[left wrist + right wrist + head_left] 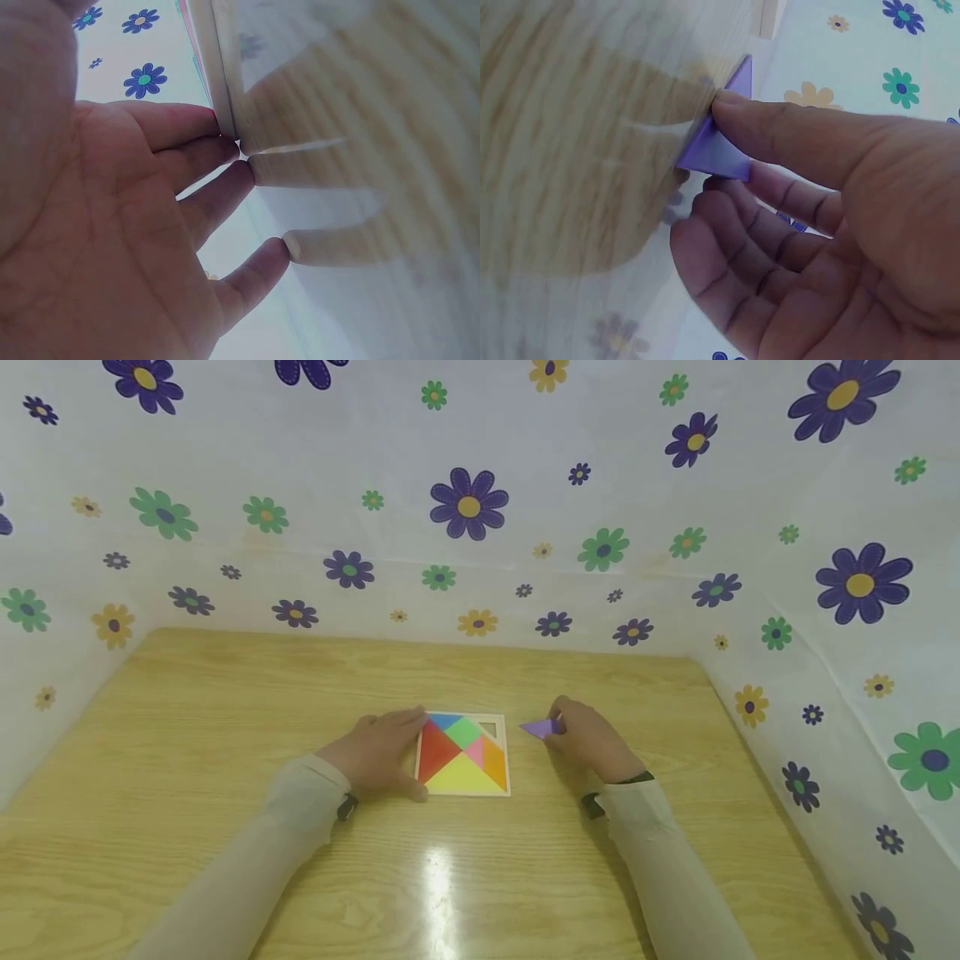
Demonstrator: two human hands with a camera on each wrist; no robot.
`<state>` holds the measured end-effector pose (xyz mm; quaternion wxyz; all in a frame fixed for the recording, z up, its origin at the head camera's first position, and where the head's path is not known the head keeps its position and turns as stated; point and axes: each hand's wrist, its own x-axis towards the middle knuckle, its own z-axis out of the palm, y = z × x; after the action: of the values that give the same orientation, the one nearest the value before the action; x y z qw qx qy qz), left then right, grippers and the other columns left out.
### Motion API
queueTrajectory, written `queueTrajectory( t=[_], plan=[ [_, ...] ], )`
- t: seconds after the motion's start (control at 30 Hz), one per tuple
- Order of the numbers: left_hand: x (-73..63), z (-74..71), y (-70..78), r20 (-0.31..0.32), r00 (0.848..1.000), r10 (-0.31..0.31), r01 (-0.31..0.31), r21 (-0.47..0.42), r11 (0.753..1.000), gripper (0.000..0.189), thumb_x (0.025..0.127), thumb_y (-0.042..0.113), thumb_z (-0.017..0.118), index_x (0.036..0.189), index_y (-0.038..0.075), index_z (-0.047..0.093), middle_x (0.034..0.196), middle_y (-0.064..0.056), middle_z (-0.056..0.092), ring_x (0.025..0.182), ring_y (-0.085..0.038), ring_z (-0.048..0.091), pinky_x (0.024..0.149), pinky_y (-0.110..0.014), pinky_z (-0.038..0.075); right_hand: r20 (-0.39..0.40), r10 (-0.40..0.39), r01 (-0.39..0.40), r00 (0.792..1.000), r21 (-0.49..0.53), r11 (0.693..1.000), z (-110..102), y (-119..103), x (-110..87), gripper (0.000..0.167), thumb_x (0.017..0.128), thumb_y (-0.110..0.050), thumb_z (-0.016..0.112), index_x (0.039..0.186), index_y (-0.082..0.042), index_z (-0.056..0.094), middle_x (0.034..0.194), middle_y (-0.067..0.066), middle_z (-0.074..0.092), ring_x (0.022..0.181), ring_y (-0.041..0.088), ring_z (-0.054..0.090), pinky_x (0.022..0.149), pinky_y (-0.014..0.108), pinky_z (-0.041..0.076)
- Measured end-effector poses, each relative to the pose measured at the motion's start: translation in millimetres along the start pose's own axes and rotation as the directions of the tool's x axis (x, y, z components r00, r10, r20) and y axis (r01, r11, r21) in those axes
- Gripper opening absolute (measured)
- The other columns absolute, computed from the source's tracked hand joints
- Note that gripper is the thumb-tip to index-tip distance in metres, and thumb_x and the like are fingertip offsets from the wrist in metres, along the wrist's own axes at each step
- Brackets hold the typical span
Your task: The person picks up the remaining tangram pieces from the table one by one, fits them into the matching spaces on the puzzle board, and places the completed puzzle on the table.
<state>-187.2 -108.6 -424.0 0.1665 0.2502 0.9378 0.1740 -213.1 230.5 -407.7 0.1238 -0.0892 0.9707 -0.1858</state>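
A square tangram tray (508, 768) with a pale rim lies flat on the table, holding red, yellow, blue, green, pink and orange pieces. A bare triangular gap (490, 729) shows at its upper right corner. My left hand (378, 756) rests against the tray's left side, fingers at the far corner and thumb near the close one. In the left wrist view, fairly straight fingertips touch the tray's edge (223, 82) and the tabletop. Right of the tray, my right hand (596, 743) pinches a purple triangle tangram piece (537, 727) (724, 154), apart from the tray.
The wood-grain table (300, 877) extends around the tray, with a bright reflection near its front. White flower-print sheeting (525, 535) stands along the back and both sides. The sleeves reach in from the front.
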Motion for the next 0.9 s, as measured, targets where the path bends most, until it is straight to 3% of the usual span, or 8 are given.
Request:
queueTrajectory(
  t=[0.2, 0.4, 0.7, 0.9],
  plan=[
    [1.8, 0.7, -3.3, 0.003, 1.0, 0.008, -0.008, 0.01, 1.0, 0.115, 0.079, 0.059, 0.082, 0.165, 0.009, 0.025, 0.171, -0.007, 0.023, 0.158, -0.031, 0.021, 0.124, -0.058, 0.024, -0.015, 0.002, -0.001, 1.0, 0.085, 0.996, -1.0, -2.8, 0.0, 0.026, 0.097, -0.009, 0.07, 0.121, -0.002, 0.063, 0.115, 0.021, 0.07, 0.101, 0.032, 0.067, 0.09, 0.047, 0.057],
    [-0.6, -0.2, -1.9, 0.001, 1.0, 0.008, -0.008, 0.006, 1.0, 0.114, 0.079, 0.059, 0.082, 0.165, 0.009, 0.025, 0.171, -0.008, 0.024, 0.157, -0.031, 0.022, 0.124, -0.058, 0.024, -0.084, -0.007, 0.018, 0.996, 0.129, 0.992, 0.5, -1.9, 0.9, 0.022, 0.098, -0.01, 0.069, 0.117, -0.001, 0.065, 0.114, 0.021, 0.071, 0.101, 0.034, 0.068, 0.088, 0.047, 0.058],
    [1.0, -0.2, -3.5, 0.005, 1.0, 0.009, -0.009, 0.013, 1.0, 0.115, 0.078, 0.06, 0.082, 0.165, 0.009, 0.025, 0.171, -0.009, 0.023, 0.158, -0.031, 0.021, 0.124, -0.058, 0.024, -0.217, -0.044, 0.09, 0.975, 0.203, 0.975, 1.3, -6.9, 2.1, 0.014, 0.101, -0.018, 0.067, 0.103, -0.007, 0.075, 0.098, 0.008, 0.074, 0.086, 0.024, 0.065, 0.076, 0.04, 0.058],
    [-0.2, -1.0, -2.8, 0.002, 1.0, 0.008, -0.008, -0.009, 1.0, 0.115, 0.079, 0.059, 0.082, 0.165, 0.009, 0.025, 0.171, -0.009, 0.023, 0.158, -0.032, 0.021, 0.124, -0.059, 0.022, -0.273, -0.036, 0.119, 0.961, 0.295, 0.948, 0.3, -20.6, 1.8, 0.015, 0.098, -0.02, 0.071, 0.106, -0.007, 0.073, 0.103, 0.009, 0.075, 0.094, 0.025, 0.069, 0.08, 0.039, 0.059]
  ],
)
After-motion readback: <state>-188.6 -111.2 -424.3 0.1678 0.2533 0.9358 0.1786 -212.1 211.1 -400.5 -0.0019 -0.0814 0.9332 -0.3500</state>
